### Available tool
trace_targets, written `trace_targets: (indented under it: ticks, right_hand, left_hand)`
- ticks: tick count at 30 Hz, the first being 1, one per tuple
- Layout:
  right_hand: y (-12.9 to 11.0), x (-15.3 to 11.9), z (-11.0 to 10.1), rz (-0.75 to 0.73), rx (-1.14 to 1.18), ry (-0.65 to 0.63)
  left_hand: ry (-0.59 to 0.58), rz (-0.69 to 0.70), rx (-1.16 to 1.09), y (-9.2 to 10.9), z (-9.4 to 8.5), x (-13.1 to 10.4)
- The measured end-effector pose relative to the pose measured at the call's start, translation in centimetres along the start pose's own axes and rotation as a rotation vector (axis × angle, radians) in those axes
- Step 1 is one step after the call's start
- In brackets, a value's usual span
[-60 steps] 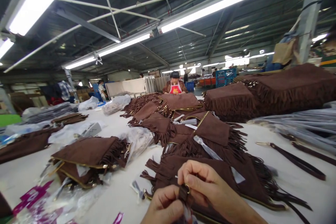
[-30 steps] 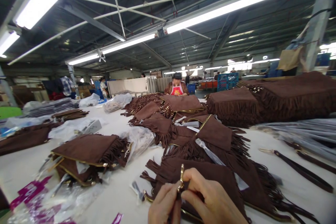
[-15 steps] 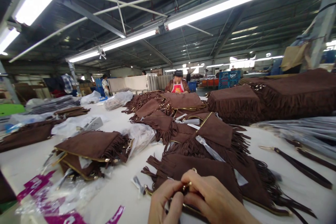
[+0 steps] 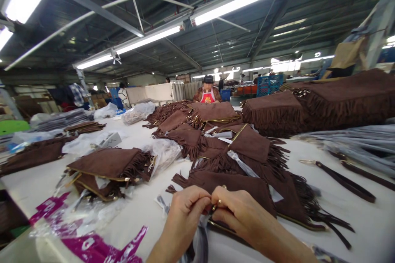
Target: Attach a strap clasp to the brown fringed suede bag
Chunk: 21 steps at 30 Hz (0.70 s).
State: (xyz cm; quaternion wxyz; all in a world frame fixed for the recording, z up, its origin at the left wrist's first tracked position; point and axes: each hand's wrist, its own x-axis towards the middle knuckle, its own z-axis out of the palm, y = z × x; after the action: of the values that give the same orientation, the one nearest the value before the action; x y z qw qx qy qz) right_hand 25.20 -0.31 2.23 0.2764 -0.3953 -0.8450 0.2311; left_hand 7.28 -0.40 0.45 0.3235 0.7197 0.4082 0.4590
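My left hand (image 4: 187, 203) and my right hand (image 4: 234, 211) meet fingertip to fingertip in front of a brown fringed suede pouch (image 4: 234, 185). A small gold metal clasp (image 4: 214, 208) shows in the closed fingers of my right hand. From the pinch of my left hand hangs a dark strap in clear plastic wrap (image 4: 201, 236); its top end is hidden by the fingers. Gold zipper edging runs along the pouch's lower side, partly behind my right hand.
More fringed pouches (image 4: 249, 144) overlap beyond, with taller stacks (image 4: 271, 111) at right. A smaller pile (image 4: 105, 164) sits left beside torn purple-printed plastic (image 4: 89, 246). Dark wrist straps (image 4: 345, 183) and wrapped straps (image 4: 354, 141) lie right. A person in a red apron (image 4: 207, 94) is across the table.
Both hands have risen slightly, and more of my forearms shows. The plastic-wrapped strap now hangs into view below my fingers. The view has shifted a little.
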Motion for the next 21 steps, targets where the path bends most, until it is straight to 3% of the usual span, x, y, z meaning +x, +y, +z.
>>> trace_targets:
  ticks: [2, 7, 9, 14, 18, 21]
  right_hand:
    - [0.1, 0.0, -0.1, 0.0, 0.005, 0.01]
    - [0.2, -0.1, -0.6, -0.03, -0.017, 0.037]
    - [0.0, -0.5, -1.3, -0.078, -0.024, 0.12]
    - [-1.7, -2.0, -3.2, -0.336, -0.204, 0.509]
    - [-2.8, -2.9, -4.0, -0.408, -0.223, 0.556]
    - [-2.6, -3.1, -4.8, -0.375, -0.183, 0.507]
  left_hand:
    - [-0.055, 0.088, 0.1, -0.1, -0.5, -0.2]
    - [-0.126, 0.159, 0.425, 0.7, -2.0, 0.1]
    - [-0.144, 0.206, 0.555, 2.4, -2.7, 0.7]
    - [-0.255, 0.41, 0.737, 9.3, -3.6, 2.5]
    - [-0.254, 0.513, 0.801, 13.5, -2.9, 3.0]
    - [-0.261, 0.554, 0.714, 14.0, -2.3, 3.0]
